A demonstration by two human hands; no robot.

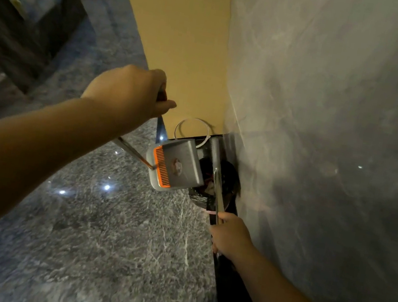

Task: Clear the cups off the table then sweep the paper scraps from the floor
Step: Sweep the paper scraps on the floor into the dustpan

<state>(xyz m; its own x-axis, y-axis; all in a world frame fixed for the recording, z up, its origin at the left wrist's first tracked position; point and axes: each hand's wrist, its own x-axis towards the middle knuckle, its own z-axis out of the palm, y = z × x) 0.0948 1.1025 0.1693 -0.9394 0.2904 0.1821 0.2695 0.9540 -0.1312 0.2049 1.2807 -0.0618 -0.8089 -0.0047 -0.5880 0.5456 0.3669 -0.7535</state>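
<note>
With no cups or paper scraps in view, the sweeping step looks just begun: the left hand (pixel 134 90) grips the grey, orange-combed plastic dustpan's (pixel 176 167) metal handle, the right hand (pixel 230 235) at five o'clock clamps the dark-bristled broom's (pixel 217 177) metal pole, both next carried to the scraps on the speckled grey stone floor (pixel 90 225).
</note>
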